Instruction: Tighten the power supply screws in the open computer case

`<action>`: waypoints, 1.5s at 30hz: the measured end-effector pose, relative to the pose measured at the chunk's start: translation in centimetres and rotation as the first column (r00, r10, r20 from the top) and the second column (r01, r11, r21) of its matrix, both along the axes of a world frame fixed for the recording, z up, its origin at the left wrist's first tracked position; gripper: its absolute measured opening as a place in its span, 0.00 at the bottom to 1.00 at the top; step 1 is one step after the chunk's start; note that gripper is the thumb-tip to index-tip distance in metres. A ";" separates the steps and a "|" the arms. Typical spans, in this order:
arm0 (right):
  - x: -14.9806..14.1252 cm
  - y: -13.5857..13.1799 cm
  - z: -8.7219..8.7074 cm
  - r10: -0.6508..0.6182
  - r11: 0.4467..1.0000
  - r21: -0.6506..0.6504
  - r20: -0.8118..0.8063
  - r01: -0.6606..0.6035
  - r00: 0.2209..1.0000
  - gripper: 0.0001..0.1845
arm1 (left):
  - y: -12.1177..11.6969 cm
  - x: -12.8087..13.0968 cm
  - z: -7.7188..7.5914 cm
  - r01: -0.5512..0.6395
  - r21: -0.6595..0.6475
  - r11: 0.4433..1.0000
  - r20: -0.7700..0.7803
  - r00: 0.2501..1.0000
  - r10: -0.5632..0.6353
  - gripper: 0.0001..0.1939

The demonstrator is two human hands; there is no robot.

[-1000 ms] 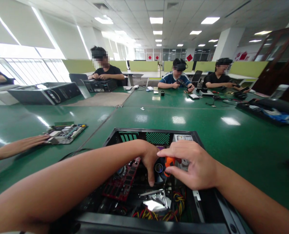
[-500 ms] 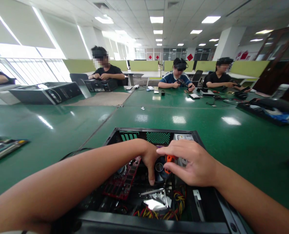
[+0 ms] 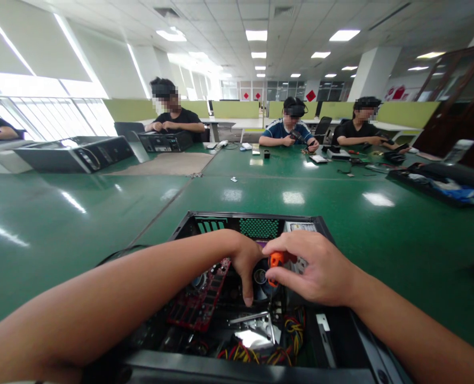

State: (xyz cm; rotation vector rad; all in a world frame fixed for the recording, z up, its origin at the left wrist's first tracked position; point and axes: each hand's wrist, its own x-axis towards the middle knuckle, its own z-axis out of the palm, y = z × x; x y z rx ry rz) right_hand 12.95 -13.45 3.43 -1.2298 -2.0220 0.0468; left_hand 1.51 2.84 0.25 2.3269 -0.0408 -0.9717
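An opened black computer case (image 3: 237,368) lies in front of me. My right hand (image 3: 315,264) is closed, with thumb and fingers round the orange handle of a screwdriver (image 3: 276,260) above the case's inside. Its tip is hidden. My left hand (image 3: 245,264) reaches into the case beside a round cooling fan (image 3: 260,276), its thumb stretched downward and apart; the other fingers are mostly hidden. Left of the fan stands a red circuit board (image 3: 199,306), partly under my left forearm. Nearer me lie a shiny metal bracket (image 3: 257,333) and yellow, red and black cables (image 3: 293,333).
Several people sit across the green table (image 3: 229,186). One has hands on a black computer case (image 3: 165,141). Another case (image 3: 77,153) lies at the far left, beside a brown mat (image 3: 160,163). A dark tray with blue items (image 3: 445,184) is at the right.
The orange handle shows more fully between my right thumb and fingers, which have shifted slightly on it. The circuit board at the left table edge is no longer in view. My left hand stays put.
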 end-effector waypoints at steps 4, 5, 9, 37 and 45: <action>0.3 -0.2 0.2 -0.130 0.987 0.082 -0.074 0.136 0.989 0.17 | -0.3 -0.2 0.8 -0.064 0.059 0.996 -0.014 0.998 0.065 0.45; 0.3 -0.2 0.2 -0.182 0.977 0.094 -0.092 0.191 0.979 0.18 | -0.4 -0.2 0.9 -0.085 0.099 0.991 -0.027 0.996 0.088 0.49; 0.5 0.0 0.0 -0.327 0.938 0.088 -0.091 0.334 0.941 0.18 | -0.5 -0.1 1.3 -0.121 0.273 0.954 -0.052 0.989 0.141 0.58; 0.4 0.7 -0.4 -0.397 0.918 0.007 0.067 0.397 0.916 0.18 | -0.3 -0.1 0.8 -0.105 0.335 0.936 -0.037 0.992 0.125 0.60; 0.3 0.7 -0.5 -0.415 0.910 0.012 0.071 0.415 0.907 0.18 | -0.3 -0.1 0.8 -0.151 0.325 0.933 -0.004 0.987 0.162 0.57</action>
